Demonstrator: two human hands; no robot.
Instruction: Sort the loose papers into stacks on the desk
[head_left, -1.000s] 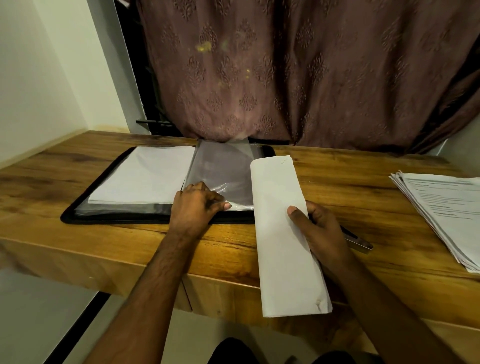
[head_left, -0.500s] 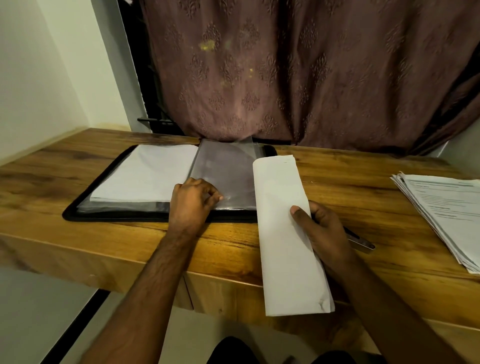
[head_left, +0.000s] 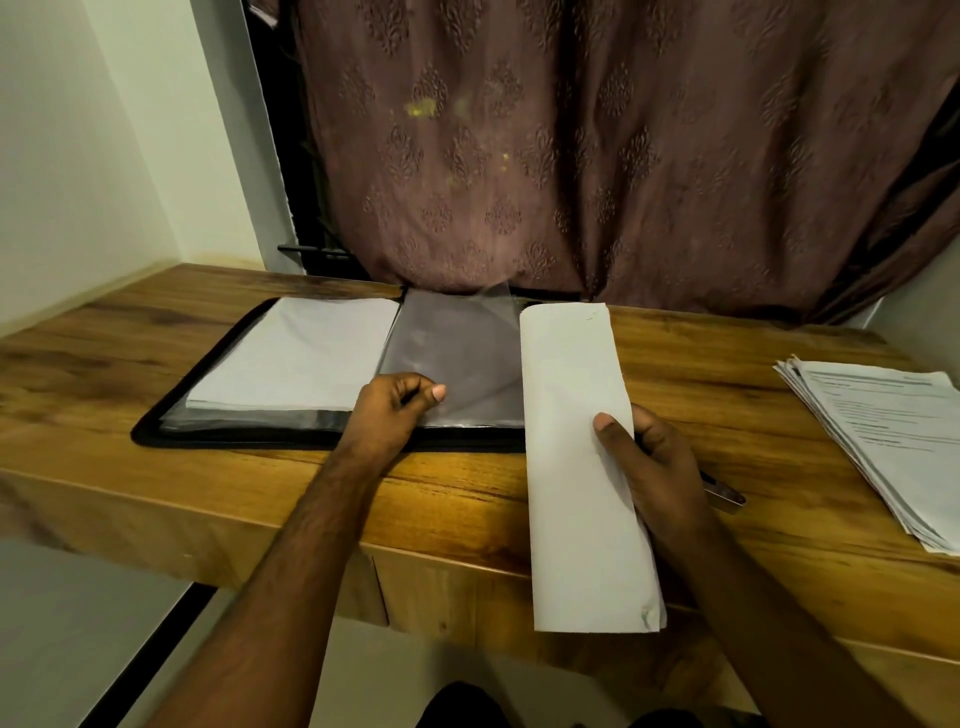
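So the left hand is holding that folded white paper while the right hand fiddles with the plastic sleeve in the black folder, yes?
No, swapped: the head view shows the right hand holding the folded white paper, the left hand pinching the plastic sleeve in the black folder.

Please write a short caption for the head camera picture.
Left hand pinches a clear sleeve in the open folder; right hand holds folded paper.

A brown-mauve patterned curtain (head_left: 597, 156) fills the upper middle and right of the frame, hanging down to the far edge of the desk. A pale wall (head_left: 78, 156) takes the upper left, with a dark window frame (head_left: 280, 171) between it and the curtain.
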